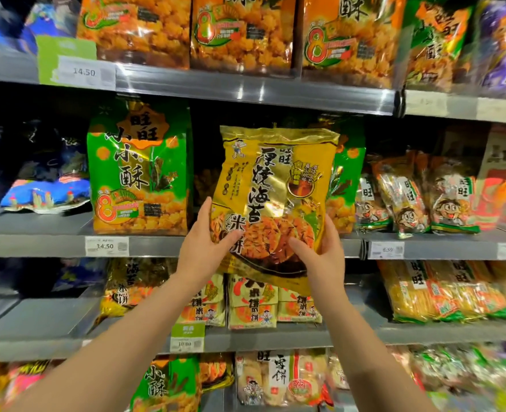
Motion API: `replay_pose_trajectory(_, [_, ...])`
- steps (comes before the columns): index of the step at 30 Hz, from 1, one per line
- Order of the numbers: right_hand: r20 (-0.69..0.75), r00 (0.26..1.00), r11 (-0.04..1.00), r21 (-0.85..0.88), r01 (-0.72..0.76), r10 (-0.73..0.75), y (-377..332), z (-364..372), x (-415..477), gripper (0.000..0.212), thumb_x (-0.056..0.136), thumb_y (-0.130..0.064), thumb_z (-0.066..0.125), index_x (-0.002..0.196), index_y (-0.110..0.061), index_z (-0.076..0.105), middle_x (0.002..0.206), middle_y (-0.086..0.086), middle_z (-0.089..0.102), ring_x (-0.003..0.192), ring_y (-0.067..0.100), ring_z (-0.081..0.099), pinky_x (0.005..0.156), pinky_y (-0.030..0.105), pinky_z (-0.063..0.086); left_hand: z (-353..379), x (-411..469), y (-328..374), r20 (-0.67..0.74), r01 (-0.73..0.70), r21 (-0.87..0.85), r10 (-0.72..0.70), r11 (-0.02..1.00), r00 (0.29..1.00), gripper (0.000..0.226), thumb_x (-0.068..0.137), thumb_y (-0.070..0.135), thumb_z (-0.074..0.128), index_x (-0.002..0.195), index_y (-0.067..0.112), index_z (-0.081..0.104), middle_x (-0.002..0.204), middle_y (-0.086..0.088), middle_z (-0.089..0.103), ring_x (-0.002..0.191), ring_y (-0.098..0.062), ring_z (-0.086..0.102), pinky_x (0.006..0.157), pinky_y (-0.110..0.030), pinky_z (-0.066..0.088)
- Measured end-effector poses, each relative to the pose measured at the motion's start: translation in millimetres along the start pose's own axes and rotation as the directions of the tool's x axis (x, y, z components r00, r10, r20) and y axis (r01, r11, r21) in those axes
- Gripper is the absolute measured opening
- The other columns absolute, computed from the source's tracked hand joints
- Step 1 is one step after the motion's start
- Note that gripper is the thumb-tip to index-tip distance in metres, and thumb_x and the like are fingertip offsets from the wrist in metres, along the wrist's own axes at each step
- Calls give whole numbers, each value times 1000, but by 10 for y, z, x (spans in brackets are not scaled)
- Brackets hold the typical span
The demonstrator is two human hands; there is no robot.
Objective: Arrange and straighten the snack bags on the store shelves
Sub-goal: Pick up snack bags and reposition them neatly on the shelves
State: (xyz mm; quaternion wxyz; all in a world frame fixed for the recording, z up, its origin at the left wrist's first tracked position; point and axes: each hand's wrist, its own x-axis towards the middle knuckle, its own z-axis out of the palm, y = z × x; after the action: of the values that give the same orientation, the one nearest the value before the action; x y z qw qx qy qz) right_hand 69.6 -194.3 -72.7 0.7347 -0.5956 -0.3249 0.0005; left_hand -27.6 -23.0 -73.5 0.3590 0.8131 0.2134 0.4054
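Observation:
A large gold and yellow rice-cracker bag is held up in front of the middle shelf, tilted slightly left. My left hand grips its lower left edge, thumb on the front. My right hand grips its lower right corner. A green and orange snack bag stands upright on that shelf to the left. Another green bag is partly hidden behind the held bag.
Small clear cracker packs stand on the middle shelf at right. Orange bags fill the top shelf. Gold cracker packs sit on the shelf below, yellow packs to their right. A blue bag lies flat at left.

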Motion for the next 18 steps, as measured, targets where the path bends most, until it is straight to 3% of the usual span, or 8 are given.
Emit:
replay_pose_trajectory(3, [45,999,1000,-10,-8,9,92,48,-127,65,82,-14,70,136,-31,38,121,-12,58,109,3,58,92,30,49,-88,-176,-20,-79,4,62,0,998,997,89,78,53,61,146,36,6,151,4,28,134,-21,33,103,-40,35])
replay_pose_trajectory(7, [108,994,996,-84,8,1,145,217,-300,75,78,-30,74,139,-34,31,124,-18,53,110,-9,52,91,21,45,-282,-443,-74,-173,22,131,1,991,985,94,74,55,64,146,34,7,153,7,23,136,-19,30,105,-39,33])
replay_pose_trajectory(9, [133,991,990,-137,15,4,197,331,-374,79,75,-37,75,140,-35,30,129,-15,48,118,3,49,97,29,42,-399,-576,-145,-218,52,162,-16,985,976,97,71,58,64,146,33,8,152,7,25,135,-19,32,103,-39,35])
replay_pose_trajectory(11, [170,985,978,-205,41,-6,253,469,-450,75,75,-36,75,137,-37,32,126,-12,42,117,6,45,96,28,38,-512,-711,-243,-253,86,166,-41,982,967,100,68,59,65,146,31,10,150,7,30,133,-16,36,102,-38,36])
replay_pose_trajectory(15, [248,969,950,-305,66,13,436,797,-620,78,75,-33,75,140,-29,32,127,-6,39,120,11,41,98,31,38,-732,-959,-523,-309,114,157,-60,981,949,88,67,47,74,139,31,27,118,22,48,106,-2,47,84,-28,40])
replay_pose_trajectory(18, [290,953,924,-381,34,85,612,1066,-779,84,74,-36,76,142,-23,28,135,-1,37,128,16,35,107,36,33,-920,-1109,-806,-332,168,181,-101,969,938,83,66,44,77,135,30,33,110,16,57,100,-6,52,81,-30,43])
